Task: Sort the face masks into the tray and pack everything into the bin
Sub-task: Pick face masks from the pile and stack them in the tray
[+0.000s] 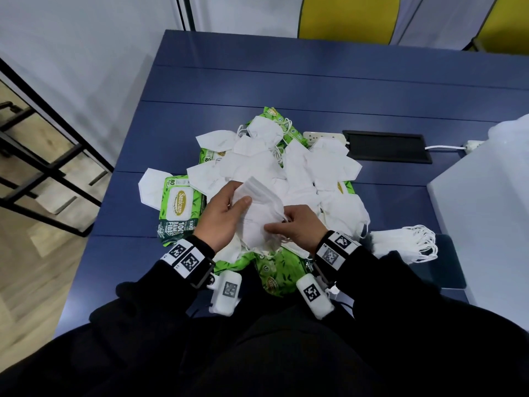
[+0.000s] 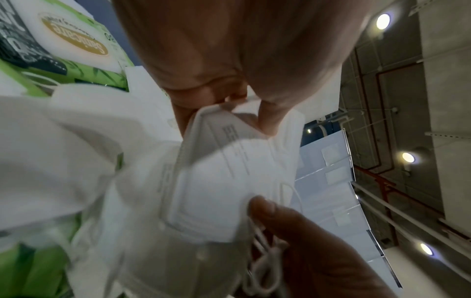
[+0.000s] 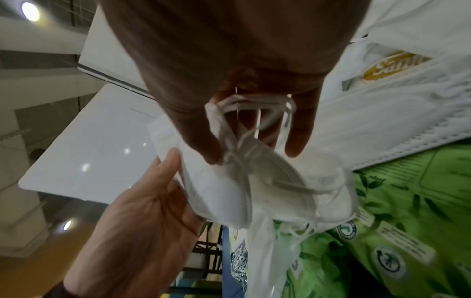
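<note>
Both hands, left hand & right hand, fingers curled holding stack of masks above mask pile at 12 o'clock on worktop.

Blue table; black inset panel; white power strip beside it; yellow chairs, perhaps, beyond.

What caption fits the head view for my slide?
Both hands, left hand and right hand, hold a small stack of white face masks above mixed masks and green wipe packs.
</note>
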`<state>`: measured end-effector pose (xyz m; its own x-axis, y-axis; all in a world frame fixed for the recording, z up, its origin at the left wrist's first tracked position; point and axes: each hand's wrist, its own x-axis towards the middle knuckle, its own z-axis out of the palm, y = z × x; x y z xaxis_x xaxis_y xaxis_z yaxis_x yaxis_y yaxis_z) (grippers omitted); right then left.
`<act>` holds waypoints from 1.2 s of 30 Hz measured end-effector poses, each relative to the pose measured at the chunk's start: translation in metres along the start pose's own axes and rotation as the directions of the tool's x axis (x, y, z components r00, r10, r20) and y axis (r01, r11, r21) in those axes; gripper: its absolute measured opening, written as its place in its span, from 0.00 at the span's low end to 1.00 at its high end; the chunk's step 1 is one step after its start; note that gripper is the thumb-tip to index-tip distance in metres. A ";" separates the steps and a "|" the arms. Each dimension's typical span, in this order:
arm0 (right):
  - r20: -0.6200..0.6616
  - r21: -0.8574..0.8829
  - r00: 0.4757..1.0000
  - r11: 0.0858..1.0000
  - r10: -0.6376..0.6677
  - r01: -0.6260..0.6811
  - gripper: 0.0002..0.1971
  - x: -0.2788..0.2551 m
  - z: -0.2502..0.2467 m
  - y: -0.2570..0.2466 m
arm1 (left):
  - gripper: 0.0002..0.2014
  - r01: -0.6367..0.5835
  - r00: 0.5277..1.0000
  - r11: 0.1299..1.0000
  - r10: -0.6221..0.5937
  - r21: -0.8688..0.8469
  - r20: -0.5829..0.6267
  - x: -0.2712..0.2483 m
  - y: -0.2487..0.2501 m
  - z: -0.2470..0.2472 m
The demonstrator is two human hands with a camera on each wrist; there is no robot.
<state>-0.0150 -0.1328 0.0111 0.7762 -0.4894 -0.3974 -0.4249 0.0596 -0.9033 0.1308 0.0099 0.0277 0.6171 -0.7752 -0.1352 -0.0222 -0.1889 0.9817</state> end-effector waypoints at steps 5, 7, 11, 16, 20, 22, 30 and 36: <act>-0.098 0.278 0.987 0.956 0.126 -0.094 0.05 0.000 -0.016 0.003 | 0.11 0.019 0.992 1.000 -0.016 0.023 -0.127 0.003 -0.011 -0.021; -0.105 0.337 0.984 0.936 0.141 -0.098 0.08 0.000 -0.025 0.006 | 0.09 0.046 0.986 0.999 -0.044 0.006 -0.164 0.003 -0.016 -0.030; -0.085 0.377 0.986 0.920 0.147 -0.104 0.09 -0.003 -0.020 0.008 | 0.08 0.047 0.986 0.999 -0.050 -0.023 -0.160 -0.001 -0.016 -0.033; -0.098 0.502 0.978 0.858 0.181 -0.109 0.09 -0.003 -0.020 0.003 | 0.08 0.014 0.996 0.998 -0.019 -0.054 -0.083 -0.001 -0.007 -0.035; -0.145 0.441 0.979 0.895 0.145 -0.067 0.03 -0.004 -0.026 0.000 | 0.09 -0.013 0.981 1.000 0.009 0.019 0.194 -0.004 0.009 -0.035; -0.179 0.357 0.981 0.934 0.079 -0.010 0.09 -0.005 -0.025 -0.001 | 0.10 -0.045 0.940 0.986 -0.014 0.164 0.341 -0.005 0.017 -0.032; -0.095 0.240 0.988 0.961 -0.120 0.140 0.26 -0.013 -0.010 -0.012 | 0.15 -0.312 0.938 0.774 0.159 0.551 0.308 0.006 0.010 0.005; -0.130 0.309 0.991 0.947 -0.045 0.083 0.11 -0.012 -0.011 -0.014 | 0.08 -0.251 0.965 0.866 0.186 0.432 0.187 0.006 0.004 0.019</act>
<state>-0.0235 -0.1378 0.0306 0.7275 -0.6002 -0.3325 -0.1939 0.2849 -0.9387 0.1192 -0.0074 0.0286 0.4441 -0.8956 0.0269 -0.5139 -0.2300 0.8264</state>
